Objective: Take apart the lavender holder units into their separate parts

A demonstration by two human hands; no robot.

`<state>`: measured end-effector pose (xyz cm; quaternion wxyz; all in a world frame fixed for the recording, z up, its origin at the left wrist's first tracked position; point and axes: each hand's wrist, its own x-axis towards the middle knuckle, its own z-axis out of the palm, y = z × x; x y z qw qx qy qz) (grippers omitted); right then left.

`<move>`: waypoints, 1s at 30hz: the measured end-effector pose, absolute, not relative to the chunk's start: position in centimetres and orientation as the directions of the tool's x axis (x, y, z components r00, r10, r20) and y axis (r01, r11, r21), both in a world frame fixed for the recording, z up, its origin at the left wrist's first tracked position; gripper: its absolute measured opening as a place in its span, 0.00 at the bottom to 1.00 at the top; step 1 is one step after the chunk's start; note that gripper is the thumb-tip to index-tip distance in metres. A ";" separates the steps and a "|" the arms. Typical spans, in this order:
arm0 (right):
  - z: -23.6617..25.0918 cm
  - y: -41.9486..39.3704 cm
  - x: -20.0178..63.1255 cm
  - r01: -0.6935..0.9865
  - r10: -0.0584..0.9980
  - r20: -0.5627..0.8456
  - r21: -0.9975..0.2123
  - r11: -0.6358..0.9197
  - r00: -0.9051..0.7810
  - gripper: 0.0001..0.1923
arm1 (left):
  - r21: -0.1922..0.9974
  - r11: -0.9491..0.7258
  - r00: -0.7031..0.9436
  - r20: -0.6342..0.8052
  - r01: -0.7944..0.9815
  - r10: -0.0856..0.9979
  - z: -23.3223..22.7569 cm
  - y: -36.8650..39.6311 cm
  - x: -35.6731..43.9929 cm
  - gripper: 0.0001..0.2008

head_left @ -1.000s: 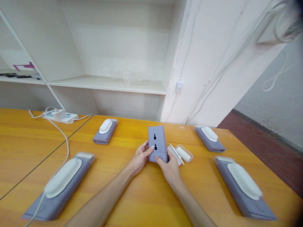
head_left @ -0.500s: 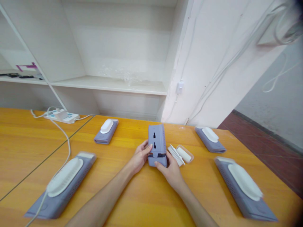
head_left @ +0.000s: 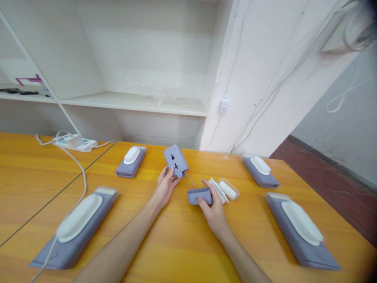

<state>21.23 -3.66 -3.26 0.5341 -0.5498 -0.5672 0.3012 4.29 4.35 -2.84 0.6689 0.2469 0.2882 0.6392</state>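
My left hand (head_left: 166, 184) grips the lower end of a grey-purple plastic case (head_left: 173, 155) with two black keyhole slots, tilted above the table. A short grey-purple end piece (head_left: 194, 196) of the case is pinched between the thumb and fingers of my right hand (head_left: 214, 208). The two parts are apart, with a gap between them. A faint row of small dots shows in that gap; I cannot make out what it is. Right beside my right hand lie a white bristled brush (head_left: 218, 190) and a white roller-like piece (head_left: 228, 189) in a clear cover.
Around the orange wooden table (head_left: 165, 243) lie more grey-purple cases with white oval tops: back left (head_left: 126, 169), front left (head_left: 70, 236), back right (head_left: 260, 173) and front right (head_left: 303, 232). A white power strip (head_left: 78, 143) with cables stands at the back left. White shelving rises behind.
The case has come apart. My left hand has moved its long part up and left, tilting it, while my right hand holds the end piece slightly lower and near the brush.
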 end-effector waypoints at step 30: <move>-3.9 -3.3 21.2 0.235 0.858 0.334 -0.937 0.257 0.391 0.23 | 0.944 -0.149 -0.297 0.239 0.294 0.925 -3.9 4.2 3.9 0.22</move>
